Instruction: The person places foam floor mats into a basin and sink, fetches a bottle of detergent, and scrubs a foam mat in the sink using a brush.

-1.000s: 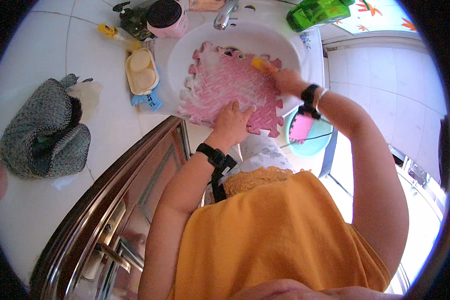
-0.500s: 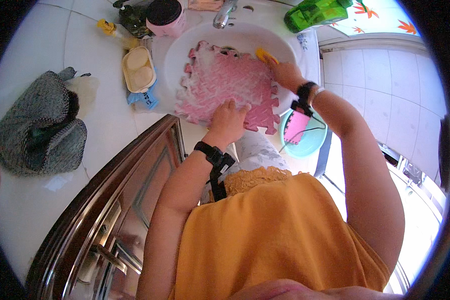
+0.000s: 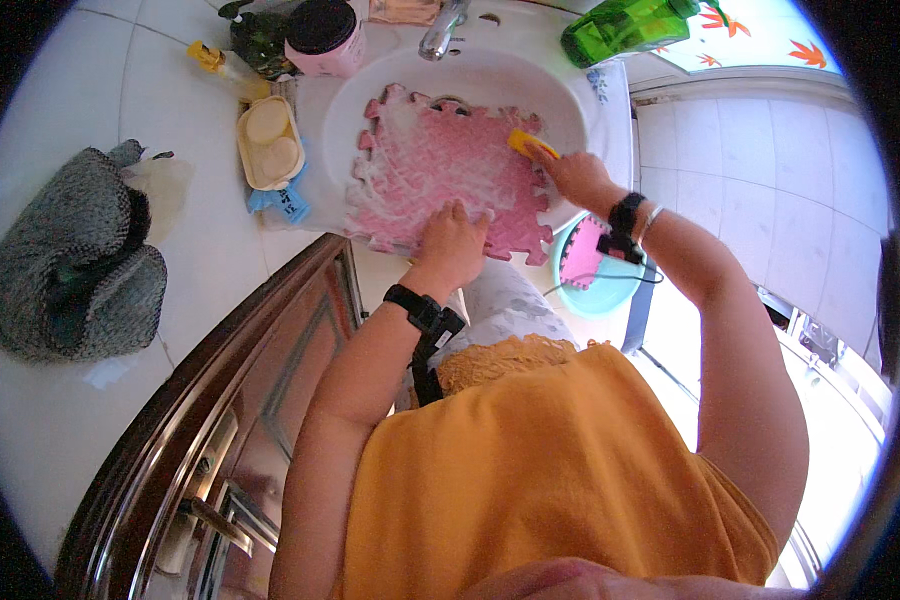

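Observation:
A pink foam mat tile (image 3: 440, 150) with jigsaw edges lies in the white washbasin (image 3: 570, 85), streaked with white suds. My left hand (image 3: 453, 240) rests on the near edge of the tile, fingers and thumb on its top face and slightly apart. In my right hand (image 3: 582, 182) is a yellow scrubbing brush (image 3: 532, 144), gripped against the tile's right part. The brush's underside is hidden. Both wrists wear black straps.
Above the basin is a metal faucet (image 3: 442, 35). A green bottle (image 3: 620, 30) lies at the back right. Left stand a pink jar (image 3: 325, 50), a soap dish (image 3: 268, 140) and a grey cloth (image 3: 75, 255). Below right, a teal basin (image 3: 620, 290) holds another pink tile (image 3: 580, 255).
My right hand has drawn the brush nearer and slightly left over the tile. My left hand stays at the near edge. The whole view has shifted a little.

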Tool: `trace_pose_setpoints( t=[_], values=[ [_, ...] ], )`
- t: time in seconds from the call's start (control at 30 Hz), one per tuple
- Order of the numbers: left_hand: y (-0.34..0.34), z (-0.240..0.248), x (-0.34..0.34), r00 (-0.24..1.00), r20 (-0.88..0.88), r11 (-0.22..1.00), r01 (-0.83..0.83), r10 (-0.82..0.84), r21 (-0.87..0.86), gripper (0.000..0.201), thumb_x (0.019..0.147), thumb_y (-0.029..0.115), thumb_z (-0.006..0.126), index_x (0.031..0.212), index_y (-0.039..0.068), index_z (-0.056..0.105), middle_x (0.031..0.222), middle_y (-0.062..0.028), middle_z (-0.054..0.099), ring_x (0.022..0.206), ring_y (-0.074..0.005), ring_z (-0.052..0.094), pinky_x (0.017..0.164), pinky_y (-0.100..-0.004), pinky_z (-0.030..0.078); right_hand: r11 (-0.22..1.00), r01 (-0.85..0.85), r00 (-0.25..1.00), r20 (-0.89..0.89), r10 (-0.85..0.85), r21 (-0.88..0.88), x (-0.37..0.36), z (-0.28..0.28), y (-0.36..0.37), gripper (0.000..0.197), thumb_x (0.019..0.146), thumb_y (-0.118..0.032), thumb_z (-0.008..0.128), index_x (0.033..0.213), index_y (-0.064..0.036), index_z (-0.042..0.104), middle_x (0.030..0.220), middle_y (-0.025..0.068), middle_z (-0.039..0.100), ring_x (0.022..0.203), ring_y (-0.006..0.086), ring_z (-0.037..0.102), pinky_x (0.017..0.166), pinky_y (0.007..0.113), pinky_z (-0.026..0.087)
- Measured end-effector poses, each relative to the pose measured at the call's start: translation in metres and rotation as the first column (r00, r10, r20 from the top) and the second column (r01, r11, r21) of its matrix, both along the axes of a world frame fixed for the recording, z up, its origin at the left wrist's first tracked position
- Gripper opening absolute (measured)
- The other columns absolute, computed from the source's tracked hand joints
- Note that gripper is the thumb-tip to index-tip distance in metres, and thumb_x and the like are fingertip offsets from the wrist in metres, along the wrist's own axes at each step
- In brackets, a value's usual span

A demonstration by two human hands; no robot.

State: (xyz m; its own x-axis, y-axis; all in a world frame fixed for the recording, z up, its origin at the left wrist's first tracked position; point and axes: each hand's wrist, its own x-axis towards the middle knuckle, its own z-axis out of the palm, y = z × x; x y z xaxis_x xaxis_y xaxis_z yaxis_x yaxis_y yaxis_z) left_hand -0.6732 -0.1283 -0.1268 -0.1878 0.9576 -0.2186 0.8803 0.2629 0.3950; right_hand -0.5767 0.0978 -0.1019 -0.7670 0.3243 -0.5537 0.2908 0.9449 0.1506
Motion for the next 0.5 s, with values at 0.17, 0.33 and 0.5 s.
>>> trace_pose_setpoints(
  t=[0.17, 0.33, 0.5],
  values=[
    [0.021, 0.016, 0.001, 0.998, 0.05, 0.996, 0.04, -0.036, -0.079, 0.053, 0.075, 0.025, 0.061, 0.124, 0.012, 0.046, 0.119, -0.0291, 0.045, 0.108, -0.0391, 0.048, 0.088, -0.0436, 0.042, 0.999, 0.038, 0.982, -0.185, -0.034, 0.018, -0.008, -0.066, 0.045, 0.04, 0.085, -0.016, 0.044, 0.124, -0.0187, 0.038, 0.073, 0.0163, 0.062, 0.064, 0.032, 0.063, 0.052, 0.044, 0.049],
    [0.015, 0.003, 0.001, 0.998, -0.056, 0.997, 0.014, -0.019, -0.076, 0.048, 0.074, 0.026, 0.061, 0.119, 0.01, 0.05, 0.112, -0.0285, 0.049, 0.102, -0.0378, 0.052, 0.08, -0.0429, 0.046, 0.924, 0.075, 0.996, -0.023, -0.09, -0.375, 0.023, 0.0, -0.024, 0.046, 0.087, -0.021, 0.042, 0.132, -0.0233, 0.029, 0.07, 0.0164, 0.06, 0.065, 0.0362, 0.061, 0.055, 0.046, 0.048],
    [0.018, 0.005, 0.001, 0.996, -0.004, 0.985, 0.09, -0.092, -0.147, 0.05, 0.073, 0.031, 0.063, 0.116, 0.008, 0.051, 0.111, -0.0284, 0.05, 0.1, -0.0382, 0.052, 0.077, -0.0438, 0.048, 0.979, 0.083, 0.988, -0.112, -0.105, -0.186, -0.008, -0.048, 0.017, 0.042, 0.089, -0.028, 0.04, 0.13, -0.0231, 0.031, 0.076, 0.0182, 0.062, 0.069, 0.0373, 0.061, 0.059, 0.046, 0.047]
  ],
)
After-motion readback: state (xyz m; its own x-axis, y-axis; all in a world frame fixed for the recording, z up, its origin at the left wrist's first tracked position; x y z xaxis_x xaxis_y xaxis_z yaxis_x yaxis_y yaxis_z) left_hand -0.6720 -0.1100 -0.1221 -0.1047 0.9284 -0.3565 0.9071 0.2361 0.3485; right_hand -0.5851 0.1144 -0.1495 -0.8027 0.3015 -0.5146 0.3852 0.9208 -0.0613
